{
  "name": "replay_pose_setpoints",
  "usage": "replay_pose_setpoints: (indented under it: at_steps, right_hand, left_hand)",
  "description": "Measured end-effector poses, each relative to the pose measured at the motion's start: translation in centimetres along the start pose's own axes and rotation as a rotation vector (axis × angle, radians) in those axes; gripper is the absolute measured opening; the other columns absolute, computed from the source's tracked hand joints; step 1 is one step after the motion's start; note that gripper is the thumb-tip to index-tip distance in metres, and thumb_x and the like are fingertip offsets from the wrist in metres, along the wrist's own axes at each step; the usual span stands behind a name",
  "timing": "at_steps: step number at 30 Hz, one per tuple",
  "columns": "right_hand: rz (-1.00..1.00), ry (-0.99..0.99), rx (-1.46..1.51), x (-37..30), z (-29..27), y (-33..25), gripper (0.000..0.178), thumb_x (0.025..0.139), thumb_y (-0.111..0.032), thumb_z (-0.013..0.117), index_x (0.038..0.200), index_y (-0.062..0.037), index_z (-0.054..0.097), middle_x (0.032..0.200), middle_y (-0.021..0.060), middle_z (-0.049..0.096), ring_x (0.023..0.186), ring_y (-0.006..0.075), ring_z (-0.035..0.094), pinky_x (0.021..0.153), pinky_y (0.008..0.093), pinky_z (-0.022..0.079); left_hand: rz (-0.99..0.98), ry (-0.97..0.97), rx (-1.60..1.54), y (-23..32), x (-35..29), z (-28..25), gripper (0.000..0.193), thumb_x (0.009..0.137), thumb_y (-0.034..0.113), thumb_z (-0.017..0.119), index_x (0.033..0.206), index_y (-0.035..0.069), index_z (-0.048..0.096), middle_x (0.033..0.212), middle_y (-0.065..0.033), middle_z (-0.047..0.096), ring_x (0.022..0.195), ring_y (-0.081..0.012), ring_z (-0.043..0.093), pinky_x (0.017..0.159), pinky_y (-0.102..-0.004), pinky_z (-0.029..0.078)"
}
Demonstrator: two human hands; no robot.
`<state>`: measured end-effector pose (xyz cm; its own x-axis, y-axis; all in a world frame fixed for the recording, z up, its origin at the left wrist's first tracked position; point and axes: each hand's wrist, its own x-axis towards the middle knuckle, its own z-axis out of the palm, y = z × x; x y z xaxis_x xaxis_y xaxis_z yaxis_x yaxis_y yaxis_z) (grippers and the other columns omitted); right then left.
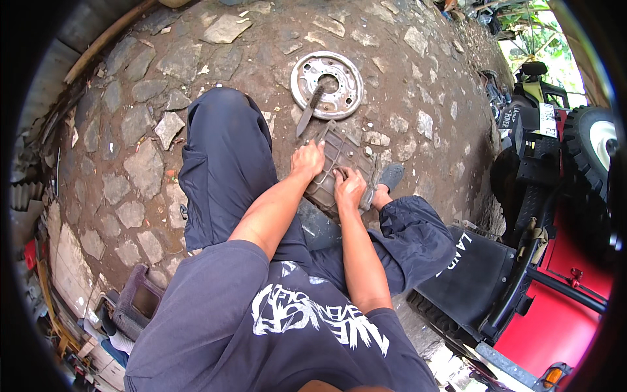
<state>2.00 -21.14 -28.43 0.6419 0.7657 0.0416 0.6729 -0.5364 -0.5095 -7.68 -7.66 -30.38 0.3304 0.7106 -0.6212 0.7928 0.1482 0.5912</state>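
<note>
A flat, grimy metal casting with a grid of raised ribs (334, 151) lies tilted on the ground between my legs. My left hand (307, 159) is closed on its left edge. Against its lower middle rests my right hand (350, 187), fingers curled together; whatever is in them, if anything, is too small to make out. Just beyond the casting is a round silver metal plate with a hole in its centre (352, 90). A dark blade-like tool (308, 115) leans across that plate, its broad end toward my left hand.
Uneven stones (144, 171) set in brown dirt make up the ground. On my right stands a red vehicle (545, 320) with a black mudflap (471, 277) and a spare tyre (591, 145). A dark, frame-like object (136, 297) sits at lower left, beside scattered clutter.
</note>
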Motion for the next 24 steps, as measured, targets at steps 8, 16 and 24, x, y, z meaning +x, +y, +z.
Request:
replay_pose_setpoints:
  at_steps: [8,16,24]
  right_hand:
    - [-0.012,0.065,-0.072,0.3,0.2,-0.5,0.018,0.081,-0.013,0.084,0.093,-0.0018,0.077,0.092,0.0234,0.073,0.089,0.0426,0.07,0.084,0.0489,0.055]
    - [-0.221,0.069,-0.04,0.9,-0.1,0.7,0.016,0.08,-0.01,0.082,0.096,-0.0053,0.079,0.092,0.0184,0.073,0.085,0.0391,0.071,0.079,0.0457,0.057]
    - [0.275,0.328,0.327,2.4,1.4,-0.3,0.023,0.085,-0.022,0.085,0.101,-0.0069,0.08,0.093,0.0146,0.079,0.084,0.0284,0.075,0.079,0.0369,0.056]
  left_hand:
    - [-0.006,0.04,-0.019,0.2,-0.5,-0.3,0.059,0.109,0.05,0.039,0.125,0.002,0.069,0.124,-0.0275,0.07,0.12,-0.0452,0.065,0.105,-0.0534,0.05]
    - [-0.002,0.036,-0.009,0.1,-0.1,0.4,0.06,0.109,0.051,0.038,0.124,0.004,0.071,0.123,-0.0281,0.07,0.12,-0.0469,0.065,0.106,-0.0551,0.049]
    - [0.008,0.057,0.028,-0.2,0.5,0.6,0.06,0.109,0.052,0.036,0.125,0.006,0.071,0.122,-0.0277,0.071,0.119,-0.0464,0.065,0.105,-0.0548,0.05]
